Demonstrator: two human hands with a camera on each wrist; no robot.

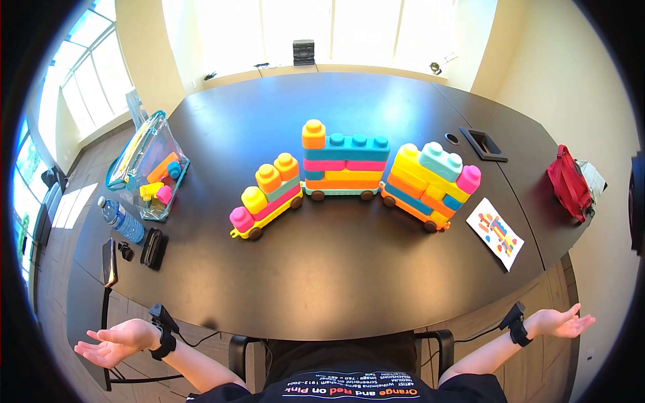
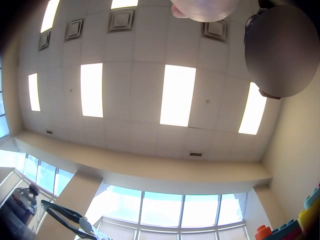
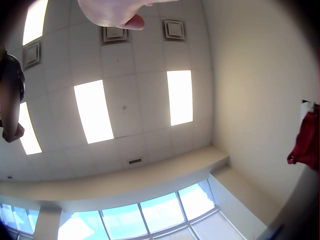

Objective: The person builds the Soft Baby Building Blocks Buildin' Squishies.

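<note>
Three joined block wagons stand in a curved row on the dark table [image 1: 282, 295]: a stepped left wagon [image 1: 269, 195], a tall middle one [image 1: 345, 164] and a right one [image 1: 426, 185]. My left hand [image 1: 117, 342] is held palm up beyond the table's front left edge, fingers spread, holding nothing. Out past the front right edge, my right hand [image 1: 561, 322] is also turned up and empty. Neither touches the blocks. Part of the left hand [image 2: 205, 6] shows atop the left wrist view, part of the right hand [image 3: 112, 11] atop the right wrist view.
At the left are a clear bag [image 1: 151, 168] with loose blocks, a water bottle [image 1: 121, 220], a black case [image 1: 154, 248] and a phone [image 1: 109, 263]. A picture sheet [image 1: 495, 234] lies right of the wagons, with a red bag [image 1: 570, 185] at the far right edge.
</note>
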